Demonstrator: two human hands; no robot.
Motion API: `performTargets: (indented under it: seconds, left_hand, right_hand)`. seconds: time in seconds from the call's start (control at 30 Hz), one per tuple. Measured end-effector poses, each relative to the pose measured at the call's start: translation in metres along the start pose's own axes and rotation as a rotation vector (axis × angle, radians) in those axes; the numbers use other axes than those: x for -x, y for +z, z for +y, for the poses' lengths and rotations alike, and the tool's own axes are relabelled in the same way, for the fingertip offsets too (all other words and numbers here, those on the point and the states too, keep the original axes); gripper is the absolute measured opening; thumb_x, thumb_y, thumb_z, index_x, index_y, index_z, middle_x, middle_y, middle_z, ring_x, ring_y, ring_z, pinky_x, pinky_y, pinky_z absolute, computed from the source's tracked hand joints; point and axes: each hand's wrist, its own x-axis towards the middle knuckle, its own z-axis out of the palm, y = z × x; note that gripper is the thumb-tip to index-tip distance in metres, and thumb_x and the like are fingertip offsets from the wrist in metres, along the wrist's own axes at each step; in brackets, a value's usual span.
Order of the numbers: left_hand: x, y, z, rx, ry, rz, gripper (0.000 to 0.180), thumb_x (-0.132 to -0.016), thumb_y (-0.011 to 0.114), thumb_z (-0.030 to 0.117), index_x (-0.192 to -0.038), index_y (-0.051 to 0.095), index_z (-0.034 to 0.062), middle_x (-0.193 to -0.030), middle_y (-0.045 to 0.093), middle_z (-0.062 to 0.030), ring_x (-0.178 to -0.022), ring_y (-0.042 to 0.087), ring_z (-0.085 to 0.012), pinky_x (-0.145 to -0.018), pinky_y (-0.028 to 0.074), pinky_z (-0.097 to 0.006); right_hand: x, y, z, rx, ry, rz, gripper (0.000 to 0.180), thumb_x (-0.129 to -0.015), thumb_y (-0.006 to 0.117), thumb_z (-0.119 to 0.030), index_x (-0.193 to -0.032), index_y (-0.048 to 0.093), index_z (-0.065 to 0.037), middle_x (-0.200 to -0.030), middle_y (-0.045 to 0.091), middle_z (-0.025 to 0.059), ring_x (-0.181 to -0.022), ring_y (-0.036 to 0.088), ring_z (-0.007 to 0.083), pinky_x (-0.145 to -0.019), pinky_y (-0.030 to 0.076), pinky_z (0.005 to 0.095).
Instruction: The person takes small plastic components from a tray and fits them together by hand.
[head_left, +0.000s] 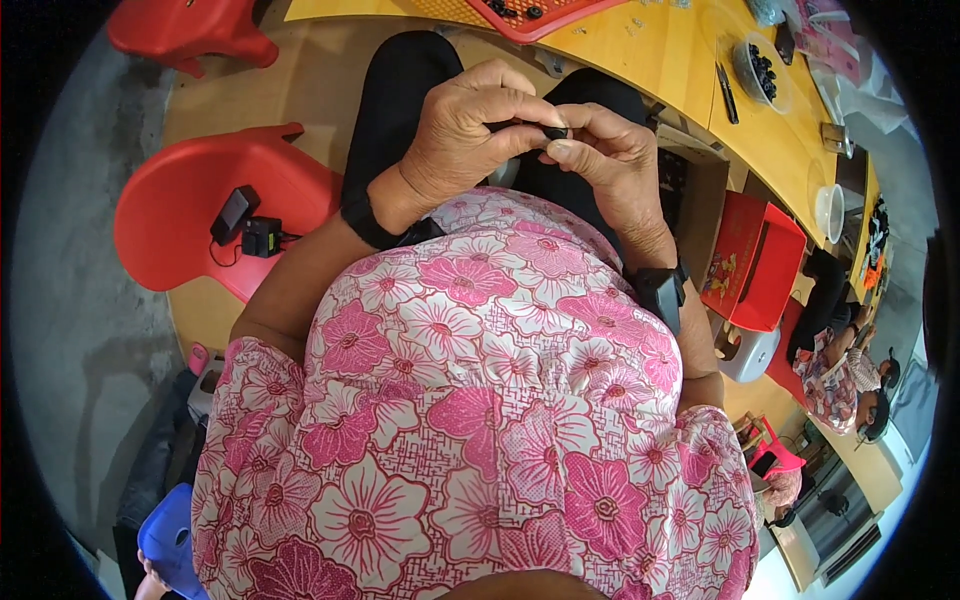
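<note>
In front of my lap, both hands meet fingertip to fingertip. My left hand (475, 130) is closed, thumb and index finger pinching a small black part (555, 132). My right hand (612, 160) pinches the same part from the other side with thumb and fingers. Fingers cover most of the part, so its exact kind cannot be made out. On the yellow table (660, 60) beyond, a red tray (552, 27) carries a few black parts. A clear bowl (742, 72) to the right contains many small black pieces.
A black pen-like tool (727, 95) lies near the bowl. At left stands a red chair (165, 195) bearing black devices with cables. To the right are a red box (782, 270) and a white container (830, 212). Other people sit farther right.
</note>
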Motion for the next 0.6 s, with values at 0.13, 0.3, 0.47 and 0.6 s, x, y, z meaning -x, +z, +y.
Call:
performTargets:
  seconds: [0.13, 0.3, 0.47, 0.6]
  left_hand:
    - [-0.0019, -0.0003, 0.0028, -0.017, 0.036, 0.016, 0.023, -0.065, 0.077, 0.005, -0.087, 0.071, 0.0098, -0.078, 0.058, -0.0021, -0.071, 0.057, -0.0136, -0.061, 0.047, -0.025]
    - [-0.0034, -0.0001, 0.0025, -0.026, 0.069, 0.025, 0.022, -0.065, 0.076, 0.003, -0.086, 0.07, 0.0078, -0.078, 0.06, -0.0027, -0.071, 0.059, -0.0142, -0.062, 0.048, -0.025]
    - [-0.0059, -0.0024, 0.0046, -0.073, 0.069, 0.009, 0.021, -0.065, 0.075, 0.002, -0.085, 0.069, 0.0065, -0.078, 0.062, -0.0044, -0.072, 0.061, -0.0158, -0.063, 0.049, -0.026]
    - [-0.0057, -0.0003, 0.0032, -0.107, 0.056, -0.021, 0.021, -0.066, 0.074, 0.001, -0.086, 0.068, 0.0056, -0.078, 0.063, -0.006, -0.07, 0.061, -0.0169, -0.061, 0.049, -0.026]
  right_hand:
    - [0.0, 0.0005, 0.0009, 0.068, -0.06, 0.019, 0.026, -0.074, 0.073, 0.0, -0.099, 0.067, 0.0, -0.082, 0.058, 0.0003, -0.075, 0.054, 0.0062, -0.068, 0.045, 0.0198]
    - [0.0006, 0.003, -0.002, 0.109, -0.144, 0.037, 0.025, -0.073, 0.073, 0.001, -0.098, 0.067, 0.0, -0.082, 0.058, -0.0001, -0.075, 0.054, 0.0059, -0.067, 0.044, 0.0199]
    - [0.0022, 0.0046, -0.0075, 0.001, 0.021, 0.059, 0.022, -0.076, 0.071, 0.0, -0.098, 0.067, 0.0, -0.077, 0.06, 0.0004, -0.069, 0.056, 0.0056, -0.062, 0.046, 0.0194]
    - [0.0, 0.0007, -0.0013, -0.04, 0.047, 0.073, 0.02, -0.078, 0.071, -0.002, -0.097, 0.066, 0.0, -0.075, 0.062, 0.0013, -0.066, 0.058, 0.0065, -0.06, 0.048, 0.0195]
